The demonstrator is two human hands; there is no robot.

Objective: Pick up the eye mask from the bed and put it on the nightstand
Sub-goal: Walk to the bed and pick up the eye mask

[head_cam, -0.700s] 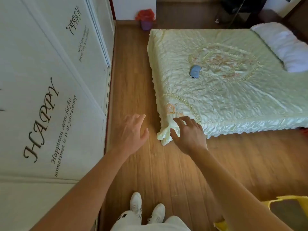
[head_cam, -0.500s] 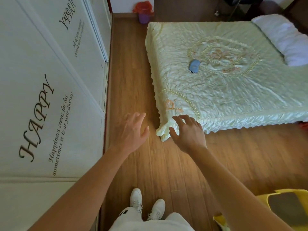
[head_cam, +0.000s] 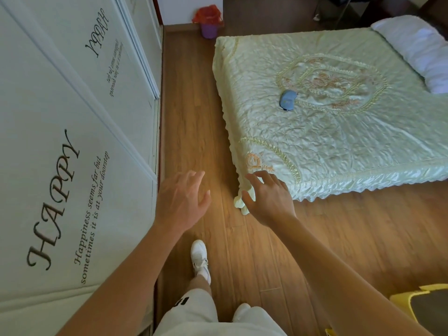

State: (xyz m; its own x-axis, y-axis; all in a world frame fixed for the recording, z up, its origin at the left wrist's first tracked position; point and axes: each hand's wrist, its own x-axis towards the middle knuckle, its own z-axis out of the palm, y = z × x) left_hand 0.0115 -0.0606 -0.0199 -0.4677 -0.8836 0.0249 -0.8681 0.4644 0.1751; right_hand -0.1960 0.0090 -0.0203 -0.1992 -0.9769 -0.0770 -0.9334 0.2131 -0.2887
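From the head view, against the picture half a second before, the person had stepped forward: one white shoe (head_cam: 200, 259) was now planted ahead on the wooden floor (head_cam: 194, 112), where both shoes had been side by side. The bed (head_cam: 339, 141) sat lower and larger in view, and its near corner still lay just under the right hand (head_cam: 269, 198). Both hands kept much the same pose. The left hand (head_cam: 180, 202) hovered over the floor just left of the bed corner, fingers spread apart and holding nothing. The right hand, fingers also apart and empty, hung over the frilled corner of the bedspread; whether it touched the cloth could not be told.

The eye mask (head_cam: 287, 100), blue, lay flat on the bed, well in from the left edge, touching the rim of the embroidered oval, far from both hands. A white pillow (head_cam: 417, 49) lay at the far right end of the bed. Between the bed's left edge and the wardrobe (head_cam: 72, 141) ran a clear strip of floor, ending at a purple bin (head_cam: 208, 29) beyond the bed's far corner. A yellow object (head_cam: 421, 303) stood right of the right forearm.
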